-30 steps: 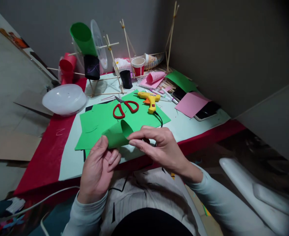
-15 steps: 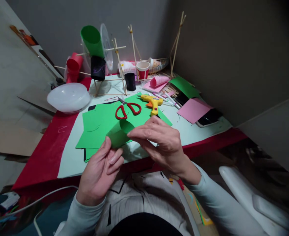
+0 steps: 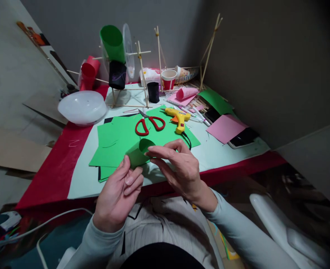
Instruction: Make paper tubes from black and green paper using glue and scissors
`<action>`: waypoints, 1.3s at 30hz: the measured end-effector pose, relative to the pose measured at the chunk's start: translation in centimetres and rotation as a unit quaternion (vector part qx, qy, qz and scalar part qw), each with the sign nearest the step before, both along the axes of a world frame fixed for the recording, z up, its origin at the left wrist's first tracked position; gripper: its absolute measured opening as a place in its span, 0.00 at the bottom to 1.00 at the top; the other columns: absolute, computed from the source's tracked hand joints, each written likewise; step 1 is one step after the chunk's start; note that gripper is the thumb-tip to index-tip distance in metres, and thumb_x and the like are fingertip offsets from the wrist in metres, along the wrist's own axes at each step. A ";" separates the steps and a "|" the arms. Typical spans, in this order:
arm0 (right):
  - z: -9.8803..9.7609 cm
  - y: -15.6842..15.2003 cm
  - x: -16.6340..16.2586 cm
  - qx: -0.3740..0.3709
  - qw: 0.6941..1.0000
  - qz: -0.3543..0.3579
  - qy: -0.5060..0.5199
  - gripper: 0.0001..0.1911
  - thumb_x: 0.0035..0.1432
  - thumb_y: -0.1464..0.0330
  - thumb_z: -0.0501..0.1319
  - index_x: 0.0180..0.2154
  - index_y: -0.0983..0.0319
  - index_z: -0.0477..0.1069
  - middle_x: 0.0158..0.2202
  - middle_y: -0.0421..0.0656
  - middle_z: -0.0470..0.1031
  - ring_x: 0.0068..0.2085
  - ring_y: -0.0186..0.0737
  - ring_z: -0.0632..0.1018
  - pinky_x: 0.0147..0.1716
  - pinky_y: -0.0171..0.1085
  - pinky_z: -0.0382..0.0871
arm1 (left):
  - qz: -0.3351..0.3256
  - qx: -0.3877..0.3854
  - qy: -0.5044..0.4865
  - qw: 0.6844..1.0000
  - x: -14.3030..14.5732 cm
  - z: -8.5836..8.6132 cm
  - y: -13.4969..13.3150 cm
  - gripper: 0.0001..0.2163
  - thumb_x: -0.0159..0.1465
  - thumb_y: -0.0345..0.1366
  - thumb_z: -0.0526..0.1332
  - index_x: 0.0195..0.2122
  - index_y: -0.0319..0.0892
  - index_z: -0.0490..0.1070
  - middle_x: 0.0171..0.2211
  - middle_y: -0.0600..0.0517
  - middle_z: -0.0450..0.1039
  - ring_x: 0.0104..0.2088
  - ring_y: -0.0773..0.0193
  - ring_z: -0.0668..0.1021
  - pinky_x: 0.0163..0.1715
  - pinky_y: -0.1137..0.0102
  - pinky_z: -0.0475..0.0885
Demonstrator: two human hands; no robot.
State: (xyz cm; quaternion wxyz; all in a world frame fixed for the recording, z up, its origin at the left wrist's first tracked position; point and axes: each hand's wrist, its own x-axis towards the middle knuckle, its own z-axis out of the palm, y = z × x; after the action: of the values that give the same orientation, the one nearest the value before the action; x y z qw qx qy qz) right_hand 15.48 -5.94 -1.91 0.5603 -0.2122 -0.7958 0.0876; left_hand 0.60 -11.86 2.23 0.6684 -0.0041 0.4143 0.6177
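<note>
Both hands hold a rolled green paper tube [image 3: 138, 152] above the near edge of the low table [image 3: 80, 179]. My left hand [image 3: 118, 196] pinches its lower end between thumb and fingers. My right hand [image 3: 178, 170] grips the open upper end with its fingertips. Behind the tube lie green paper sheets [image 3: 117, 138], with red-handled scissors [image 3: 149, 124] and a yellow glue gun [image 3: 178, 118] resting on them.
A white plastic dome [image 3: 82, 107] sits at the left. A stick frame with green, red and black paper cups [image 3: 113, 59] stands at the back. Pink paper [image 3: 223, 128], pens and a paper cup [image 3: 169, 79] crowd the right. A wall closes in on the right side.
The view shifted slightly; the hands with the green tube stayed together, the right fingers adjusting their grip at the tube's open end.
</note>
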 end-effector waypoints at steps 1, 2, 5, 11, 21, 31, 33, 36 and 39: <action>0.2 -0.1 0.0 -0.017 1.000 0.004 0.006 0.15 0.66 0.76 0.66 0.53 0.59 0.74 0.40 0.41 0.87 0.38 0.42 0.79 0.41 0.45 0.74 | -0.005 0.000 0.005 1.000 0.0 0.0 0.0 0.22 0.79 0.31 0.42 0.26 0.41 0.62 0.12 0.59 0.56 0.09 0.76 0.60 0.11 0.80 0.51; 0.5 -0.2 -0.1 -0.038 0.999 0.008 0.012 0.14 0.66 0.76 0.66 0.52 0.59 0.75 0.39 0.41 0.87 0.39 0.42 0.79 0.43 0.45 0.74 | -0.011 -0.001 0.011 1.000 0.1 0.0 -0.1 0.22 0.79 0.32 0.42 0.26 0.41 0.63 0.12 0.59 0.56 0.09 0.76 0.59 0.10 0.79 0.50; 1.3 -0.4 0.2 -0.098 0.994 0.040 0.026 0.12 0.66 0.74 0.67 0.50 0.59 0.76 0.39 0.41 0.87 0.42 0.42 0.79 0.46 0.45 0.74 | -0.024 0.004 0.025 0.999 0.1 -0.1 -0.1 0.22 0.79 0.32 0.42 0.27 0.41 0.65 0.12 0.59 0.56 0.09 0.75 0.59 0.10 0.78 0.49; 3.4 1.0 2.2 -0.110 0.992 0.057 0.012 0.13 0.66 0.75 0.67 0.51 0.59 0.75 0.44 0.42 0.86 0.44 0.43 0.78 0.48 0.43 0.73 | -0.051 0.057 0.085 0.993 -0.6 -0.6 0.2 0.21 0.77 0.29 0.48 0.24 0.41 0.63 0.12 0.60 0.55 0.10 0.75 0.59 0.12 0.78 0.55; 4.9 1.4 3.1 -0.111 0.991 0.041 -0.061 0.07 0.66 0.70 0.67 0.45 0.61 0.74 0.39 0.43 0.81 0.38 0.38 0.78 0.41 0.38 0.71 | -0.032 0.157 0.278 0.947 -1.5 0.6 1.4 0.22 0.58 0.45 0.75 0.25 0.42 0.63 0.14 0.60 0.62 0.12 0.76 0.64 0.12 0.81 0.51; 4.0 4.3 0.2 -0.482 0.847 0.166 0.150 0.10 0.53 0.64 0.74 0.28 0.60 0.76 0.27 0.36 0.67 0.30 0.34 0.67 0.32 0.36 0.61 | -0.106 0.230 0.456 0.853 -2.2 2.7 4.5 0.19 0.65 0.49 0.66 0.26 0.43 0.64 0.13 0.55 0.70 0.13 0.75 0.61 0.14 0.79 0.52; 4.2 5.8 0.1 -0.525 0.809 0.188 0.185 0.10 0.50 0.63 0.76 0.28 0.60 0.78 0.25 0.35 0.68 0.29 0.33 0.67 0.32 0.35 0.61 | -0.100 0.249 0.474 0.839 -3.0 3.5 5.5 0.14 0.63 0.47 0.69 0.31 0.42 0.70 0.16 0.57 0.71 0.15 0.74 0.65 0.15 0.79 0.55; 4.6 8.2 -0.3 -0.528 0.801 0.201 0.200 0.12 0.50 0.61 0.76 0.27 0.59 0.78 0.25 0.34 0.68 0.29 0.32 0.68 0.33 0.34 0.62 | -0.052 0.261 0.514 0.815 -3.9 4.4 7.0 0.11 0.60 0.40 0.72 0.40 0.43 0.77 0.23 0.59 0.72 0.20 0.73 0.69 0.18 0.78 0.62; 4.7 10.3 -0.9 -0.537 0.792 0.208 0.202 0.15 0.48 0.59 0.77 0.27 0.60 0.76 0.25 0.34 0.68 0.28 0.31 0.67 0.31 0.34 0.61 | 0.006 0.264 0.568 0.780 -4.2 4.5 8.6 0.06 0.58 0.37 0.72 0.35 0.42 0.81 0.21 0.60 0.69 0.20 0.74 0.66 0.20 0.77 0.65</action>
State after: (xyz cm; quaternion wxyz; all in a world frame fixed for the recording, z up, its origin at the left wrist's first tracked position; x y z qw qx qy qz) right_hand 14.58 4.33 2.83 0.4729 -0.2854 -0.5143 0.6561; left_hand -3.59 -3.25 6.71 0.2836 0.5213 0.5398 0.5970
